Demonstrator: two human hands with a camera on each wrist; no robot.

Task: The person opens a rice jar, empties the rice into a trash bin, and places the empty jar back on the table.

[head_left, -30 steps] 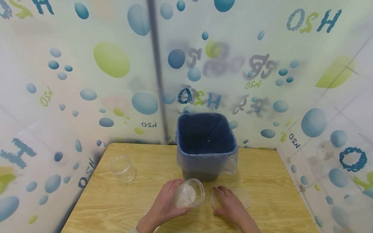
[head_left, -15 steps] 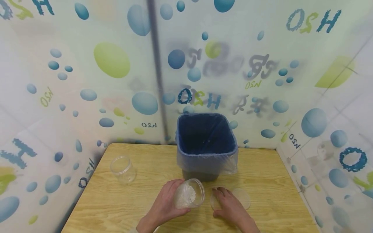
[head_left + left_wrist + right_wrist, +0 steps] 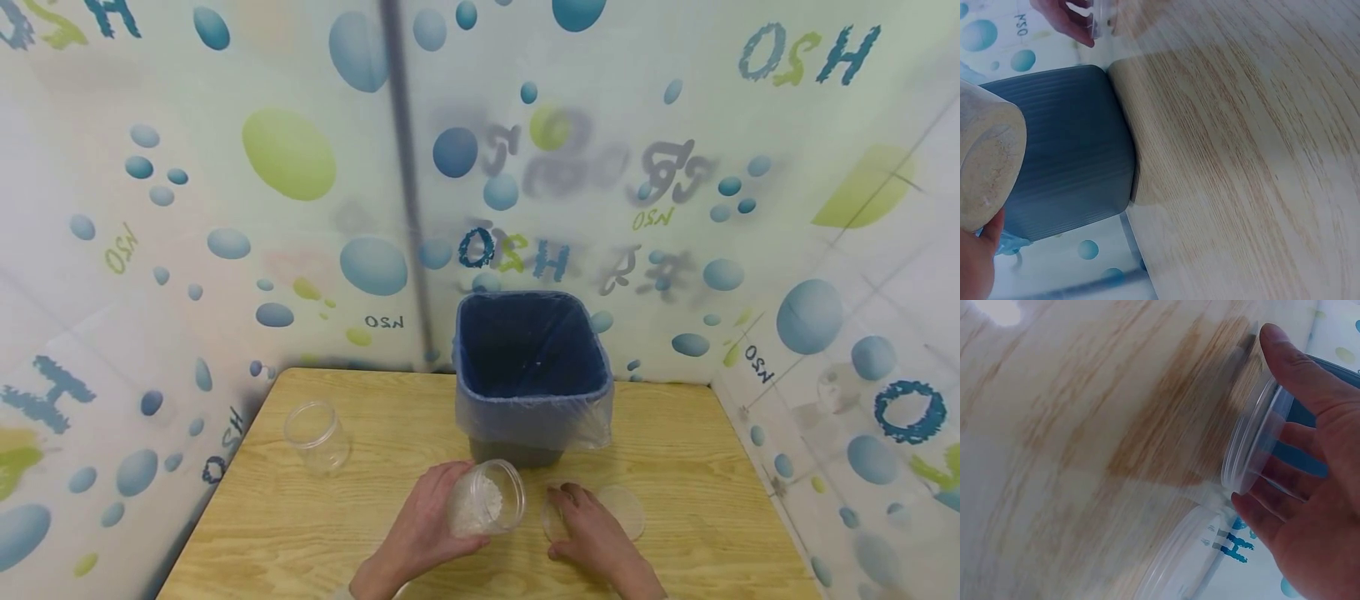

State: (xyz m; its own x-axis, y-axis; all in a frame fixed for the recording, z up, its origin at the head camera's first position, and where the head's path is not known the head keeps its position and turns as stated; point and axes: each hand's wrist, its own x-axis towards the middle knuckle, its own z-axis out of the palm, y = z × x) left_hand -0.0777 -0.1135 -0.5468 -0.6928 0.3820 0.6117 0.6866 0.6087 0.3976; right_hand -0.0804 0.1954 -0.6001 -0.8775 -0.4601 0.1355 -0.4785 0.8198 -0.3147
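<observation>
A clear plastic jar [image 3: 471, 508] with white grains, probably rice, is held in my left hand [image 3: 420, 525]. It leans to the right with its open mouth facing right; the left wrist view shows its round base [image 3: 988, 165] and the pale contents through it. My right hand [image 3: 600, 542] grips a clear round lid [image 3: 1250, 434] by its edge, thumb on one side and fingers on the other. Close beside that lid, a second translucent round lid [image 3: 626, 510] is partly hidden by the hand in the head view.
Behind both hands stands a dark blue bin [image 3: 513, 451] lined with a clear bag. An open clear jar [image 3: 321, 446] stands at the left of the wooden table [image 3: 390, 417]. Patterned curtains [image 3: 300, 225] enclose the back and sides.
</observation>
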